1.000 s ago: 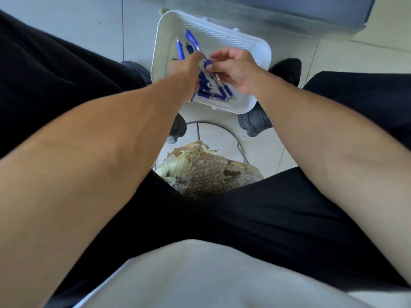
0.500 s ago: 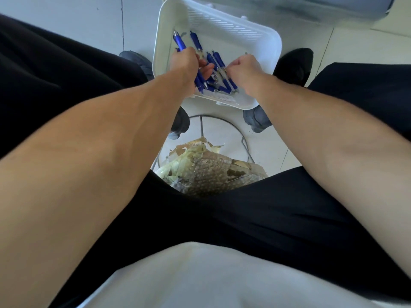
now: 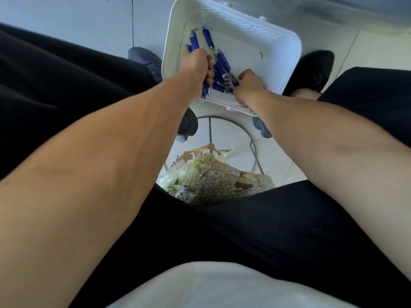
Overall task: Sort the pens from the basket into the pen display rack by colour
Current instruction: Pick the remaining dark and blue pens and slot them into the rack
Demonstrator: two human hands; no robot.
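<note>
Closest in at six o'clock: a pale grey shirt (image 3: 211, 285), then black trousers (image 3: 255, 230) spread wide. Just past them, dead centre, is a seat (image 3: 213, 181) wrapped in torn, peeling bubble wrap, with a thin metal ring (image 3: 242, 127) standing behind it on the tiled floor (image 3: 233, 147).

Both bare forearms run up toward twelve, and that's where the action is! The white basket (image 3: 266, 41) sits at twelve o'clock, skewed corner-on, with a grey shoe (image 3: 144, 57) out at its nine o'clock side and a black shoe (image 3: 311, 70) at its three.

The left hand (image 3: 195, 67) is inside the basket on the nine o'clock side, fingers wrapped tight round a bundle of pens (image 3: 208, 90). Silver tips poke out below the fist toward six, blue barrels out past the knuckles toward twelve.

The right hand (image 3: 249, 82) is over the near wall, fingers curled down at the edge of the loose blue pens (image 3: 222, 63) heaped between the two hands. Whether it has one pinched, I can't tell: the fingertips are hidden.
</note>
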